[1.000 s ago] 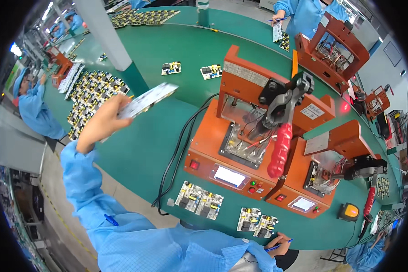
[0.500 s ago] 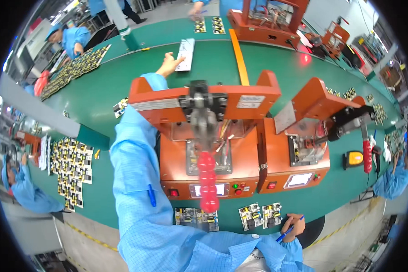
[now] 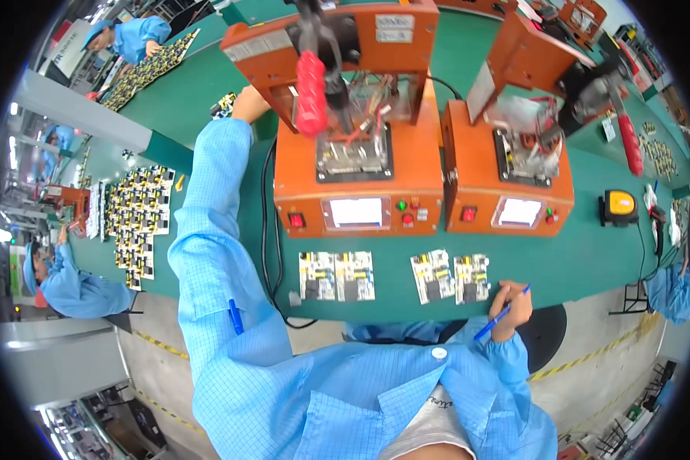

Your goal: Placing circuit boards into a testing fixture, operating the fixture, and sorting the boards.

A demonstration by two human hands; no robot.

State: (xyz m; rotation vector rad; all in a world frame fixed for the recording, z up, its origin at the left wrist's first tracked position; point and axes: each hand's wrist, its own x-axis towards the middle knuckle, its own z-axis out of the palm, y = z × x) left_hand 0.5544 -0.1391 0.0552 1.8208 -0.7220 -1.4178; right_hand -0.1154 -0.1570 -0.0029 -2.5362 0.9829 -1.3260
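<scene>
My left hand [image 3: 249, 102] reaches far across the green worktop [image 3: 590, 261] beside the orange test fixture [image 3: 356, 165] — grip not visible, can't tell; circuit boards [image 3: 336, 275] lie ready up front; right hand [image 3: 514, 300] pinches a blue pen [image 3: 500, 313], poised for marking.

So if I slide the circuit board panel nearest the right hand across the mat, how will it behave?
The circuit board panel looks thin, flat and stiff, so it would probably slide rather than roll or tip. Its raised components seem fragile; pushing at the edge is likely safer. The right hand holds a blue pen.
</scene>
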